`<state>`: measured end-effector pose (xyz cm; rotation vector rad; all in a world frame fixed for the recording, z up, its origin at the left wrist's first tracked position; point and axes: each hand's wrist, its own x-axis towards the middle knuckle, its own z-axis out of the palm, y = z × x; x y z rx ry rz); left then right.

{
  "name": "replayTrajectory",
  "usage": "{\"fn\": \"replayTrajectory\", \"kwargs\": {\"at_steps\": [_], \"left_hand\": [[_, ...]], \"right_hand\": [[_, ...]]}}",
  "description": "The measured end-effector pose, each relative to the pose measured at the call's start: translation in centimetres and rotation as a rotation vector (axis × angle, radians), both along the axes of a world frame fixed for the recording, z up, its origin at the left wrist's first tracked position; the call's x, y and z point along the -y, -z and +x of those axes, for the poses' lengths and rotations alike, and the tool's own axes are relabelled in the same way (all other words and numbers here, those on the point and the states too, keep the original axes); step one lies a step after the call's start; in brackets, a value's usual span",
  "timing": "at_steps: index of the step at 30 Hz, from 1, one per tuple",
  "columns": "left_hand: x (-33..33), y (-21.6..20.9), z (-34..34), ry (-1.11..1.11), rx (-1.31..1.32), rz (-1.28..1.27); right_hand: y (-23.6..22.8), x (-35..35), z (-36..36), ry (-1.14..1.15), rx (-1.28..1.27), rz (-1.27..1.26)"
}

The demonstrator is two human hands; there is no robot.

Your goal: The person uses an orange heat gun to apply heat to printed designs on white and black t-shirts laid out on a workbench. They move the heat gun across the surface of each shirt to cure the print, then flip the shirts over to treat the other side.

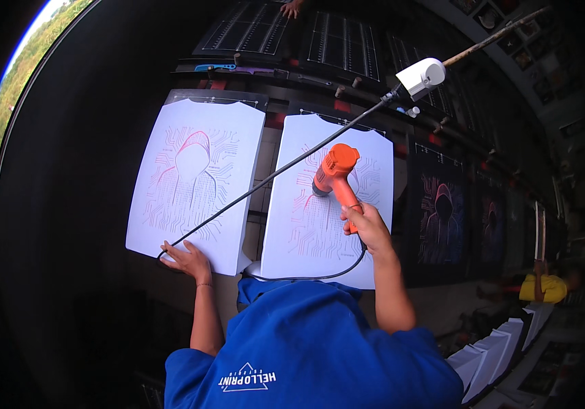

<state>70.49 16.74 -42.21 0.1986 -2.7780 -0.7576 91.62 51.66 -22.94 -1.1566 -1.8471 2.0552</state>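
Observation:
My right hand (pixel 371 230) grips the handle of an orange heat gun (pixel 339 163). Its dark nozzle points down at the printed chest of a white T-shirt (pixel 285 204) on the right-hand board. A black cable (pixel 265 178) slants tautly down from the upper right to my left hand (pixel 187 262), where it bends sharply between the fingers. From there it runs back under my front to the gun. My left hand is at the lower edge of the other white T-shirt (pixel 227 198). Both shirts carry a hooded figure with circuit-like lines, in red fading to dark.
A white socket box (pixel 422 78) hangs on a rod at the upper right. Black printed shirts (pixel 442 211) lie to the right. Dark boards (pixel 343 44) line the far side, near another person's hand (pixel 294 8). A person in yellow (pixel 543 288) is farther right, near white boards (pixel 486 358).

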Motion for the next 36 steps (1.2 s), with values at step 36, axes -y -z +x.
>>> {"fn": "replayTrajectory", "kwargs": {"at_steps": [36], "left_hand": [[0.2, -0.5, 0.2, -0.008, 0.014, 0.033]], "right_hand": [[-0.8, 3.4, 2.1, 0.128, 0.008, -0.051]]}}
